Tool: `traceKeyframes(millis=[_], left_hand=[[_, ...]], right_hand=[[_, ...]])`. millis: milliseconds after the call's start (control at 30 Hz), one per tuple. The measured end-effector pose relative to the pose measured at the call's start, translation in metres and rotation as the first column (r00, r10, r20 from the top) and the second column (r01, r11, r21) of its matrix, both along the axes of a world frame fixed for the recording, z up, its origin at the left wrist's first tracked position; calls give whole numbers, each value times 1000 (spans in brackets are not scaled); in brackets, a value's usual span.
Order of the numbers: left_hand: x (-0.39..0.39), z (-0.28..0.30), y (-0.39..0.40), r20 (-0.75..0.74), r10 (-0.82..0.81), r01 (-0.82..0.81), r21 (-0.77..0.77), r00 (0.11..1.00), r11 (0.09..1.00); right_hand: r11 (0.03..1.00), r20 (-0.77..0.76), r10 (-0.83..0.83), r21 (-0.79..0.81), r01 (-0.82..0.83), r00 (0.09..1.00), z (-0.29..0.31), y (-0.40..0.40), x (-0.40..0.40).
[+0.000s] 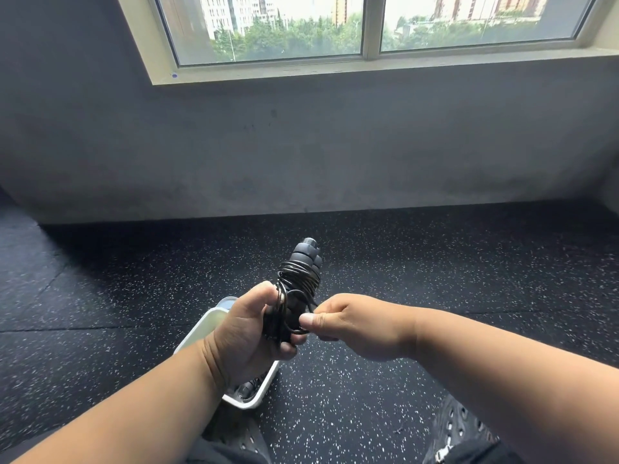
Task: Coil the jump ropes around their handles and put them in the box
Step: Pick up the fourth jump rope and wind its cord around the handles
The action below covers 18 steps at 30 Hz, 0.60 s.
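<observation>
Fingers of left hand [249, 324] curled round coiled jump rope handles [303, 262], right hand [348, 324] pinching rope end — box [214, 321] rim just below.

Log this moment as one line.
step: coiling | left hand: grips handles | right hand: pinches rope | box: on floor, below hands

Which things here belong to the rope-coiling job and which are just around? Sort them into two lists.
Part of the job:
- jump rope, cord coiled round its handles
- left hand, gripping the handles
- right hand, pinching the cord's loose end
- white box on the floor, dark rope parts inside

Just around:
- speckled rubber floor
- window
- grey wall
- perforated shoes
</observation>
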<state>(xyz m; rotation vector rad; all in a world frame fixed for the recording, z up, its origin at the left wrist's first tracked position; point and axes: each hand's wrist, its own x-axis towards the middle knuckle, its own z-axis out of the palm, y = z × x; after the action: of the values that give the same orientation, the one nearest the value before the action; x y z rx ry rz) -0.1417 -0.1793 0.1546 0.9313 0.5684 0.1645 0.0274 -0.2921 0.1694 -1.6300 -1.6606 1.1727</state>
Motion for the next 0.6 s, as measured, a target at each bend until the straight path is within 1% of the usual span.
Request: traceKeyframes(millis=[67,200,233,300,367,400,467,567,600], left_hand=[[-1,-1,1,-2,-23,23,21,1000,1000],[-2,-6,4,19,-37,37,5,999,999],[-2,-6,3,24,-46,46,0,999,999],[-2,-7,2,29,-67,67,18,997,998],[-1,-6,1,14,-93,92,76,996,993],[-1,-6,0,1,-103,102,103,995,989],[-1,-3,0,-8,-110,110,133,994,985],[-4,0,5,-22,-105,107,150,994,983],[-4,0,7,-33,-102,106,156,994,982]], right_hand=[[1000,16,-1,17,1,1000,0,-1,-2],[997,19,-47,58,46,999,6,0,0],[998,42,-44,50,42,998,8,0,1],[1000,137,-9,30,4,991,9,0,1],[1000,233,14,24,-20,972,6,-1,-3],[999,257,15,31,-23,966,3,-1,-5],[998,221,-23,58,10,975,-3,-1,-9],[986,44,-153,76,150,987,-4,-1,-10],[981,30,-178,85,175,984,-3,-1,-10]])
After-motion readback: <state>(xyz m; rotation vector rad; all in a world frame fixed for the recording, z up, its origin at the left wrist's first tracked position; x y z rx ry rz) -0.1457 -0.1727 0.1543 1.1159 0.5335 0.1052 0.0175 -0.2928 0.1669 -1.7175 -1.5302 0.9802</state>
